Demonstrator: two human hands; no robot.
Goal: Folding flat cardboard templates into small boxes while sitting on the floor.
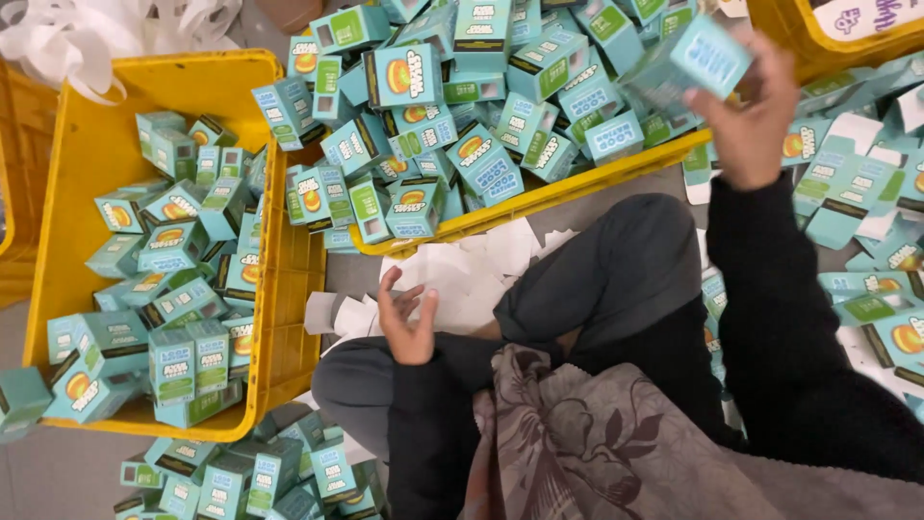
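1. Up at the top right of the head view, the right hand (756, 120) is raised, its fingers closed around a small teal carton (695, 60) held tilted above the edge of the upper yellow crate (577, 188).
2. That crate is heaped with many more teal cartons (462, 96) bearing orange and green panels, lying at all angles.
3. Lower, near the middle, the left hand (406, 318) rests palm-up by the bent knee (616, 260) in dark grey trousers; its fingers are loosely curled and spread, and it holds nothing.
4. Just beyond the left hand's fingertips lies a scatter of white paper slips (462, 270) on the floor, between the knee and the upper crate.
5. On the left stands a second yellow crate (67, 193), partly filled with folded teal cartons (173, 279).
6. More teal cartons (260, 477) lie loose on the floor below that crate.
7. Flattened teal carton blanks (857, 193) are spread at the right, beside the person's dark sleeve (770, 289).
8. A patterned brownish cloth (597, 443) covers the person's lap.
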